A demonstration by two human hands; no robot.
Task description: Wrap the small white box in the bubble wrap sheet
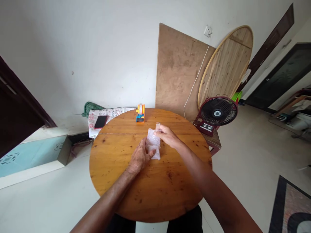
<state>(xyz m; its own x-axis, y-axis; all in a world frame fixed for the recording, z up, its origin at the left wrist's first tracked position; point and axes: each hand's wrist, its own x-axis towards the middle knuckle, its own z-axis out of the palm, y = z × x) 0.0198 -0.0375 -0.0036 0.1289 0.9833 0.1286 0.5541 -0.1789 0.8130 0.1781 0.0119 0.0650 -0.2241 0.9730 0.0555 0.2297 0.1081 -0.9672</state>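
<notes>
A piece of bubble wrap (pixel 154 138), folded into a small packet, lies near the middle of the round wooden table (pixel 114 168). My left hand (pixel 141 156) grips its left side, with the thumb pressed across the lower part. At the upper right corner of the packet, my right hand (pixel 167 136) pinches a short pale strip that looks like tape (pixel 158 125). Any content of the packet cannot be made out. Beyond my hands, a tape dispenser (pixel 140 113) in orange and blue stands close to the far edge of the table.
A phone (pixel 100 122) rests on a printed white sack (pixel 114 112) behind the table's left edge. To the right, a fan (pixel 216 111) sits on a wooden stool (pixel 213 142). A brown board (pixel 179 71) and a round wooden tabletop (pixel 225 61) lean against the wall.
</notes>
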